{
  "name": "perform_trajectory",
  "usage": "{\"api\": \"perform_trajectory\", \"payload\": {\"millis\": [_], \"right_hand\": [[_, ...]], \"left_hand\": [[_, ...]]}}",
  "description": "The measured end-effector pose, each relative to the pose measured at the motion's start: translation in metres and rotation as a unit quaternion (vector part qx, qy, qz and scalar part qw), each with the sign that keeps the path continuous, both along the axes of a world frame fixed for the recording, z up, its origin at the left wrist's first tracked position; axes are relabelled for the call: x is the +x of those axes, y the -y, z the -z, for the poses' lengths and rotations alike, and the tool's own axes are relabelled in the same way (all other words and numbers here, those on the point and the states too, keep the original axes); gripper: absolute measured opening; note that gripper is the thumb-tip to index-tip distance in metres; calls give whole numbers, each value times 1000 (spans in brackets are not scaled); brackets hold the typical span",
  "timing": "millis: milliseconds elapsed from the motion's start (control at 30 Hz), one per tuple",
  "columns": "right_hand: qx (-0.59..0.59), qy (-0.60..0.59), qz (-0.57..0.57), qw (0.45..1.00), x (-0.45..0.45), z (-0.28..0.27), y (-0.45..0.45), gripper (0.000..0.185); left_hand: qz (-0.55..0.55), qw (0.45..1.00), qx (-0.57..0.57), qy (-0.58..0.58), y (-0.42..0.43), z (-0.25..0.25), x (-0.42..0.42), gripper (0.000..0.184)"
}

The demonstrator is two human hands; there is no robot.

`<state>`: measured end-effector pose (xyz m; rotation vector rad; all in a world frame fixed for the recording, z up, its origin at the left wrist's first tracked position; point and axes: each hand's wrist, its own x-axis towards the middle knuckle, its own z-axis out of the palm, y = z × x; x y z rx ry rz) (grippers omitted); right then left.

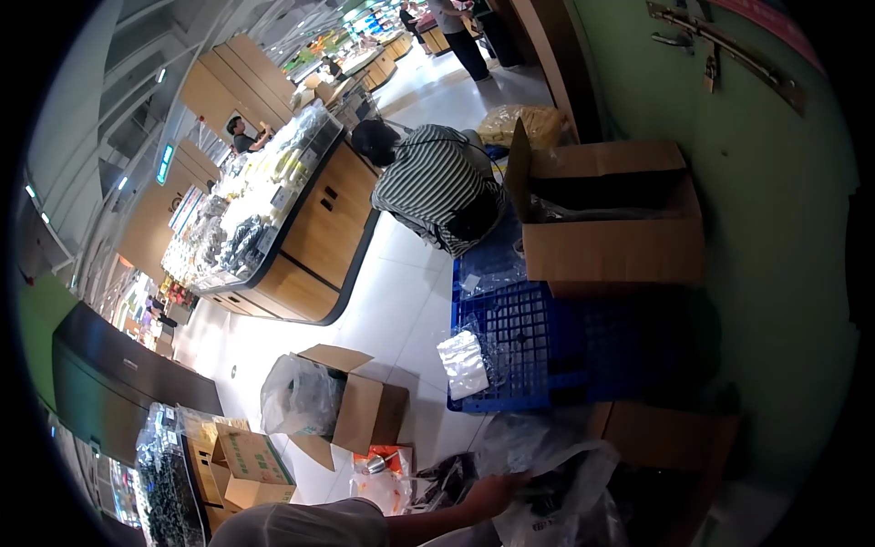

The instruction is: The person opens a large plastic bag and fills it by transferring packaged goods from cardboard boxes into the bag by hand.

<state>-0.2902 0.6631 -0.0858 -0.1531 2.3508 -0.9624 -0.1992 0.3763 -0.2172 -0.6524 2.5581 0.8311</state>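
Note:
My left hand (pixel 497 493) reaches in from the lower left, past a light sleeve (pixel 305 524). Its fingers appear closed on a clear plastic bag (pixel 579 474), though they are small and partly blurred. That bag hangs loosely over dark contents, which I cannot make out. Beside it stands an open cardboard box (pixel 670 438), deep in shadow. On the floor near my forearm lie a red-and-white plastic packet (pixel 387 474) and some dark, shiny wrapping (pixel 447 481). My right hand is out of sight.
A blue plastic pallet (pixel 501 333) carries a large open carton (pixel 615 251) and a folded clear bag (pixel 463 365). A person in a striped top (pixel 437 182) squats beside it. Another open carton (pixel 369 410) stands left, near a produce display (pixel 264 219). A green door (pixel 766 182) borders the right.

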Motion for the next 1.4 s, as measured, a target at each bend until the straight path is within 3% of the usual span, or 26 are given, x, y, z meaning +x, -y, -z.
{"api": "perform_trajectory", "payload": {"millis": [33, 100, 167, 233, 267, 333, 467, 533, 567, 633, 767, 833, 867, 933, 1067, 1133, 1167, 1233, 1367, 1400], "right_hand": [[-67, -109, 30, 991, 3, 20, 22, 15], [-12, -46, -13, 999, -10, 47, 60, 16], [2, 55, 23, 998, -14, 85, 97, 20], [90, 161, -82, 979, -39, 72, 142, 34], [87, 165, -83, 979, -33, 107, 146, 34], [-24, 54, -33, 998, -21, 204, 149, 23], [-30, -29, 23, 999, -31, 259, 167, 22], [52, -168, 44, 983, -34, 293, 166, 25], [59, -166, 48, 983, -38, 306, 167, 25], [84, -119, -8, 989, -50, 318, 173, 27], [77, 23, -19, 997, -57, 270, 183, 35], [21, -219, 40, 975, -28, 262, 181, 46], [20, -217, 39, 975, -22, 239, 176, 46], [-30, -212, -12, 977, -16, 191, 164, 68], [23, -129, -10, 991, 15, 221, 160, 74], [58, -75, -9, 995, 32, 243, 158, 79], [56, -75, -9, 996, 33, 258, 156, 79], [4, -132, -8, 991, 31, 290, 156, 78], [57, -54, 6, 997, 40, 313, 162, 78], [56, -56, 5, 997, 41, 314, 162, 78]], "left_hand": [[0, 1000, -1, -7, 0, 1, 1, 42], [-5, 1000, 4, -29, 0, 2, 0, 40], [-7, 999, 5, -52, 1, 5, -3, 39], [-50, 998, 4, -23, 3, 10, -2, 35], [-51, 999, 2, -19, 2, 16, 1, 35], [-85, 994, 12, -66, 4, 27, 8, 33], [-54, 998, 6, -39, 3, 15, 14, 31], [-60, 989, 61, -119, -5, 26, 24, 31], [-56, 989, 67, -116, -11, 18, 20, 31], [-56, 998, 31, -26, -17, -6, 6, 30], [-59, 997, 17, -45, -3, 26, 14, 30], [-62, 993, 16, -95, 3, 27, 11, 30], [-63, 994, 15, -93, 3, 19, 8, 30], [-126, 984, 73, -99, 0, -2, -2, 31], [-81, 994, 25, -61, -2, -11, -6, 29], [23, 995, -37, 87, -1, -3, -7, 26], [23, 995, -38, 88, 1, 4, -10, 26], [197, 952, -195, 130, 10, 16, -20, 38], [124, 974, -140, 130, 11, 31, -97, 55], [74, 981, -123, 128, 10, 58, -107, 54]]}}
